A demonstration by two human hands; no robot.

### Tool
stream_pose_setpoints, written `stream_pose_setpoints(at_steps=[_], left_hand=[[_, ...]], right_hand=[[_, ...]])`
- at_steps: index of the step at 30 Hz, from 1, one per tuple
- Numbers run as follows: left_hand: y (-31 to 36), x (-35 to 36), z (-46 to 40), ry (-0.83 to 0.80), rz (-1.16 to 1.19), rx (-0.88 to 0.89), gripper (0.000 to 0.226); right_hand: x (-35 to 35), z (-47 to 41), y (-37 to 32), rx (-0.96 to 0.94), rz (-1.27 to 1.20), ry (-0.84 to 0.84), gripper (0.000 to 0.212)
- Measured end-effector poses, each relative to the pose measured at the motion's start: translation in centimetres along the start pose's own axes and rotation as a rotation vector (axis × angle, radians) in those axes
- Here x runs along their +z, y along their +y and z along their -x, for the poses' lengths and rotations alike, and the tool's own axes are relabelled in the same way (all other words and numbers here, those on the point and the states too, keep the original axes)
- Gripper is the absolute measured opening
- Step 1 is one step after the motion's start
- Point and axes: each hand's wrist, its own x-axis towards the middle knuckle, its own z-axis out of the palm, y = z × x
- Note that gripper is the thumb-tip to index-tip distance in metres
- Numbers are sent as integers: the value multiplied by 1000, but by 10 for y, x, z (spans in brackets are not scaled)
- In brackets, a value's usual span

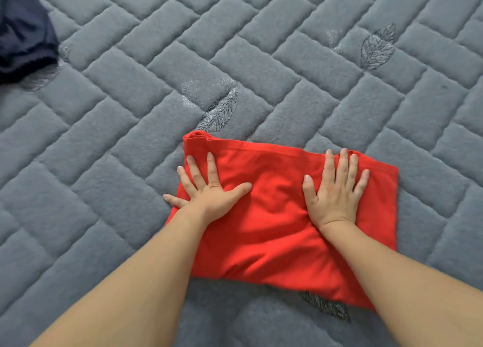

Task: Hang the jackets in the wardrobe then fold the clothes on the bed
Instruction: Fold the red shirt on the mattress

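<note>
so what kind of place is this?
Likely a bedroom, on a bed: a grey quilted cover with stitched leaves fills the view, both hands press a folded red garment flat, and dark clothing lies at top left.

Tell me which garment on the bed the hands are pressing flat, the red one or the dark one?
The red garment: both the left hand and right hand lie flat on it. The navy garment sits untouched at the far left corner.

We are showing bare forearms, with no sleeves, on our left hand (209,189) and right hand (335,189).
</note>
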Motion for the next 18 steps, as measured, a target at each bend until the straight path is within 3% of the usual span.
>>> stream_pose_setpoints(at_steps=[3, 6, 10, 14, 16, 18], left_hand=[[-17, -10, 18, 117, 92, 74, 111], [-54, -10, 53, 344, 433, 44, 90], [-83, -1, 88, 80, 753, -81, 39], [-81, 11, 97, -79, 1100, -144, 5], [-91, 10, 107, -165, 1277, -183, 10], [-113, -5, 120, -186, 1305, -204, 10]], right_hand=[[-14, -19, -44, -209, -97, -118, 85], [-18, -46, -118, -447, -74, -272, 80], [-13, -59, -192, -513, -23, -442, 66], [-9, -39, -210, -430, -69, -439, 44], [-12, -24, -216, -427, -85, -398, 41], [-21, -8, -231, -406, -173, -418, 39]])
